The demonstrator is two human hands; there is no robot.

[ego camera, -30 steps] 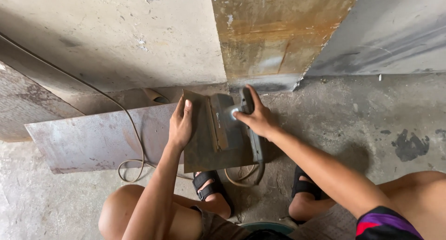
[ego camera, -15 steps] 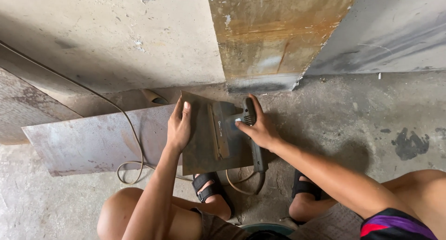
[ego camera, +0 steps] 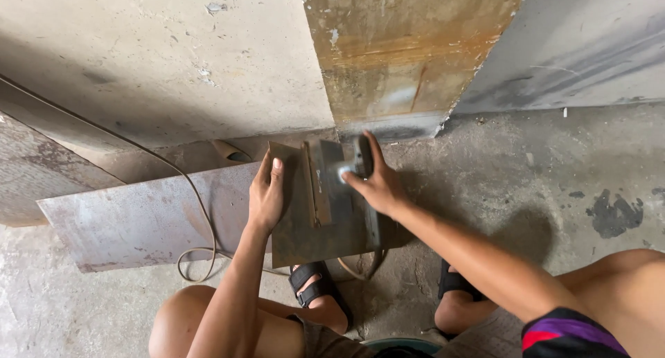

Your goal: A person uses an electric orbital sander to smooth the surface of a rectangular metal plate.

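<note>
While the person squats on the concrete floor [ego camera: 526, 185], the left hand [ego camera: 267, 195] lies flat on the left edge of a dark metal plate [ego camera: 312, 226], fingers pressed together and pointing to twelve o'clock, much as it did a second ago. The right hand [ego camera: 374, 181] has slid from the plate's right rim toward its upper middle, where its fingers curl around a blurred dark tool [ego camera: 361, 157] beside the raised strip [ego camera: 317, 185]. At nine o'clock from the plate lies a long rusty sheet [ego camera: 145, 219] with a cable [ego camera: 197, 206] looping across it.
</note>
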